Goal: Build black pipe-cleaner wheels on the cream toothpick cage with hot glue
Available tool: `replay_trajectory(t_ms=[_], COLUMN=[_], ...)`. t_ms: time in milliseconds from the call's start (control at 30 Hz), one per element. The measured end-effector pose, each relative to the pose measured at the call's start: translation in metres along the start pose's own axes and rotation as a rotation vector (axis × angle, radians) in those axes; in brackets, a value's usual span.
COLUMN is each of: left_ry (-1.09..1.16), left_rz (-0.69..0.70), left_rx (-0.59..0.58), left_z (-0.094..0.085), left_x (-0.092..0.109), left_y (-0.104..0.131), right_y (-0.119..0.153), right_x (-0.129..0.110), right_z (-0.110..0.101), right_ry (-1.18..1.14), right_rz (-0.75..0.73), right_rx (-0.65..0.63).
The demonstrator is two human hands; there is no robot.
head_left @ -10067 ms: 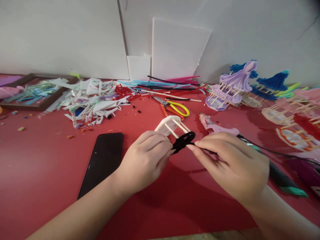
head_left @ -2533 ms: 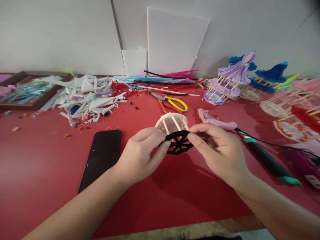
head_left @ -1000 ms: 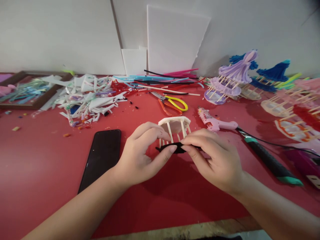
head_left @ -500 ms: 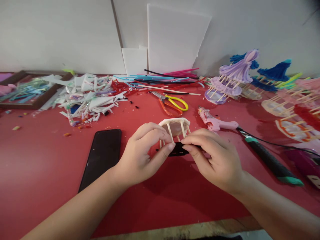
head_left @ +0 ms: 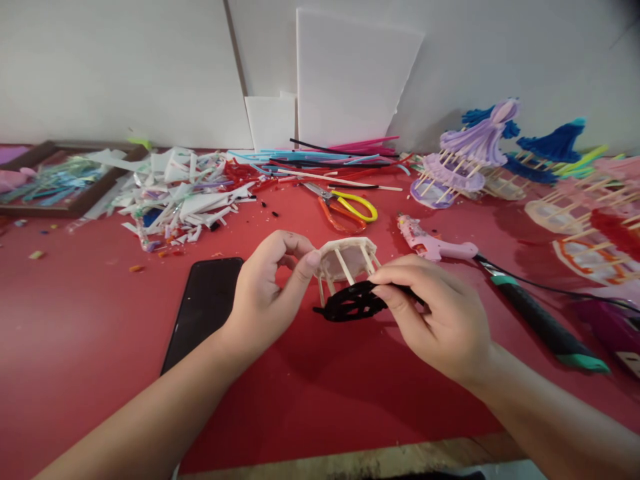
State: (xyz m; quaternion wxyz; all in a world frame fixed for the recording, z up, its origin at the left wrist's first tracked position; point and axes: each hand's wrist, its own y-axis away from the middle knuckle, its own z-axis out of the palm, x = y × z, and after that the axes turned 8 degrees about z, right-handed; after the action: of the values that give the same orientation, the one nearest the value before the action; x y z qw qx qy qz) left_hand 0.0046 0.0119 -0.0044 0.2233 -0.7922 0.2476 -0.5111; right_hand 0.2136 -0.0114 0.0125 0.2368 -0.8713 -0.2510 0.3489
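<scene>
Between my hands is a small model with a cream base [head_left: 344, 261], pale sticks and a black ring [head_left: 350, 302] of fuzzy strips on the near side. My right hand [head_left: 435, 313] pinches the ring's right edge between thumb and fingers. My left hand [head_left: 273, 293] has its thumb and index fingertips together at the base's left rim; the rim's edge meets the fingertips. The ring is tilted, so its openings show. A short black end sticks out at its left.
A phone [head_left: 204, 310] lies left of my left hand. Beyond the model are scissors [head_left: 345, 203] and a pink glue gun [head_left: 435, 245]. A black-and-green cutter [head_left: 547, 323], more stick models [head_left: 463, 157], scraps [head_left: 185, 190] and coloured strips [head_left: 320, 159] lie around.
My left hand has moved from the black ring up and left to the base's rim. The model has tilted, showing more of the ring. My right hand keeps its pinch.
</scene>
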Motion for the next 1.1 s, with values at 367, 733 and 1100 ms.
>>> replay_trajectory(t_ms=[367,733,1100], left_ry=[0.432,1.012,1.182], left_rz=[-0.288,-0.811,-0.86], left_rx=[0.062,0.05,0.045], left_z=[0.001,-0.015,-0.018], left_x=[0.001,0.005,0.006], left_y=[-0.005,-0.017,-0.017], right_y=[0.001,0.003,0.003], right_x=[0.002,0.005,0.005], right_z=[0.0,0.002,0.003], right_ry=[0.016,0.005,-0.003], right_rz=[0.007,-0.005,0.001], right_rx=[0.02,0.026,0.032])
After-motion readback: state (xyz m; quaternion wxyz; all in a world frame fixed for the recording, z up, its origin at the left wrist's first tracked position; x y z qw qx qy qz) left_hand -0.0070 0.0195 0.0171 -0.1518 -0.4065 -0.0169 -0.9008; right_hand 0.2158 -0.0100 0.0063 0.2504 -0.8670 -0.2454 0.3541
